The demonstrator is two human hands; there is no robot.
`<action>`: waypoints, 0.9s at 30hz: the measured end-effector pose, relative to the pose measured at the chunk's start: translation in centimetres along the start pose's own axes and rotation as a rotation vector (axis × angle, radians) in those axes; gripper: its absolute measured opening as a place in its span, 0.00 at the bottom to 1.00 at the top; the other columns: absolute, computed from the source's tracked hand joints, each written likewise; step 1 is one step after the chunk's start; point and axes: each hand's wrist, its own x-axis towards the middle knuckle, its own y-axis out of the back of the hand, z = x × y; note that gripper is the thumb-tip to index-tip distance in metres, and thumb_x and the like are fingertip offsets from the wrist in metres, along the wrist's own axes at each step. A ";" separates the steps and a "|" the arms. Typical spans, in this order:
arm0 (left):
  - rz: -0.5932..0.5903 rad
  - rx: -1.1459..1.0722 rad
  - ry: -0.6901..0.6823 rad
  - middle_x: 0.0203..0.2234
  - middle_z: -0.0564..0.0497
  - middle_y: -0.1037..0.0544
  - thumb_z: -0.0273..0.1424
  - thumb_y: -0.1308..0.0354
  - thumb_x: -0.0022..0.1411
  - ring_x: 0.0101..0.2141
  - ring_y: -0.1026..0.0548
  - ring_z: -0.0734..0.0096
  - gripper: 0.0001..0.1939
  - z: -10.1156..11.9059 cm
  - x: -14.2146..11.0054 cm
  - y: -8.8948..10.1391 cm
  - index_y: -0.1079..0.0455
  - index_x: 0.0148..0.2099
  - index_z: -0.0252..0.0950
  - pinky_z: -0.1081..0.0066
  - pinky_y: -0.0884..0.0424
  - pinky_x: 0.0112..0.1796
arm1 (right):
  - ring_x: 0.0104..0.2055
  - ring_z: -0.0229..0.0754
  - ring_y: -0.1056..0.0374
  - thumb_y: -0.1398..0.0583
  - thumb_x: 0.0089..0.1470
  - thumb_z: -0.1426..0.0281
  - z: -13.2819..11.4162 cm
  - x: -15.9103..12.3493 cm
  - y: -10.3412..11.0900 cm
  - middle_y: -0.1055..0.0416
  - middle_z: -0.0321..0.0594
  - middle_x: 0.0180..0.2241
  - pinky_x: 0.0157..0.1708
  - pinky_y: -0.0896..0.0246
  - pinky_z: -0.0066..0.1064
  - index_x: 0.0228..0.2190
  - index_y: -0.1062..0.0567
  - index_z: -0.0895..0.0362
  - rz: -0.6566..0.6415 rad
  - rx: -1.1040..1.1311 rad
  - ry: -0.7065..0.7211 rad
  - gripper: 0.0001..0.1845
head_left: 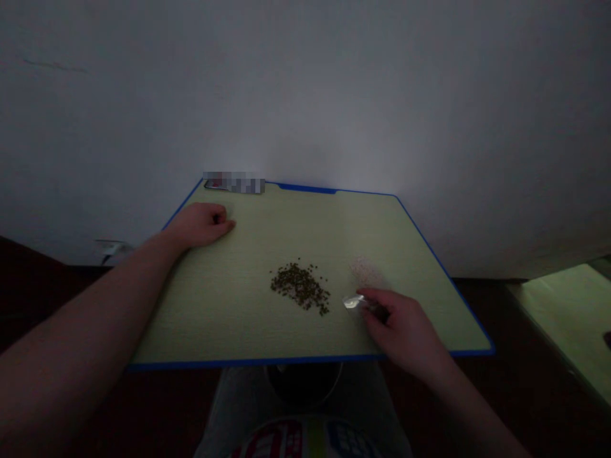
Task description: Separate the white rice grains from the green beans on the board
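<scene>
A pale green table point(229, 305) with a blue rim stands against a white wall. A small heap of dark grains or seeds point(300, 287) lies near its middle. My right hand point(403, 331) rests on the near right part of the table, its fingers closed on a small shiny metal tool or piece of foil point(354, 301) just right of the heap. My left hand point(204, 224) lies curled in a loose fist on the far left of the table, with nothing showing in it. A faint reddish patch point(365, 272) of tiny grains lies beyond my right hand.
A small flat object point(233, 183) lies at the table's far edge by the wall. A second green table point(568, 318) stands to the right. Below the near edge are my lap and a round, colourful object point(305, 436). The room is dim.
</scene>
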 end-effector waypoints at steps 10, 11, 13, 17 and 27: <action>-0.004 -0.005 0.015 0.20 0.50 0.32 0.52 0.51 0.56 0.26 0.34 0.65 0.20 -0.3 0.2 -0.4 0.35 0.28 0.40 0.66 0.42 0.31 | 0.34 0.47 0.20 0.42 0.54 0.71 -0.4 -0.5 -0.1 0.15 0.44 0.39 0.36 0.24 0.38 0.48 0.17 0.55 -0.012 0.068 0.055 0.21; -0.004 -0.004 0.011 0.20 0.50 0.32 0.52 0.51 0.56 0.26 0.34 0.65 0.20 -0.3 0.2 -0.3 0.36 0.28 0.40 0.66 0.42 0.31 | 0.35 0.47 0.20 0.42 0.54 0.71 -0.5 -0.4 -0.2 0.15 0.44 0.39 0.37 0.24 0.38 0.47 0.17 0.55 -0.024 0.063 0.063 0.21; -0.004 -0.004 0.009 0.20 0.50 0.33 0.52 0.51 0.56 0.26 0.34 0.66 0.20 -0.2 0.1 -0.2 0.36 0.28 0.40 0.66 0.42 0.31 | 0.34 0.47 0.20 0.42 0.55 0.71 -0.4 0.1 -0.3 0.15 0.44 0.38 0.36 0.25 0.38 0.46 0.16 0.55 -0.029 0.034 0.056 0.20; -0.010 -0.009 0.019 0.20 0.50 0.33 0.51 0.51 0.56 0.26 0.34 0.65 0.20 0.0 0.0 0.0 0.35 0.28 0.40 0.66 0.41 0.32 | 0.36 0.50 0.20 0.42 0.57 0.69 0.2 1.1 0.2 0.15 0.47 0.40 0.38 0.24 0.41 0.46 0.16 0.57 0.047 -0.039 -0.016 0.19; -0.004 0.006 0.003 0.21 0.49 0.32 0.52 0.51 0.56 0.27 0.33 0.65 0.20 -0.1 0.0 0.0 0.36 0.28 0.40 0.66 0.42 0.31 | 0.39 0.48 0.20 0.43 0.56 0.75 -1.0 2.0 -0.2 0.16 0.47 0.41 0.43 0.25 0.41 0.51 0.18 0.60 -0.069 -0.028 0.133 0.23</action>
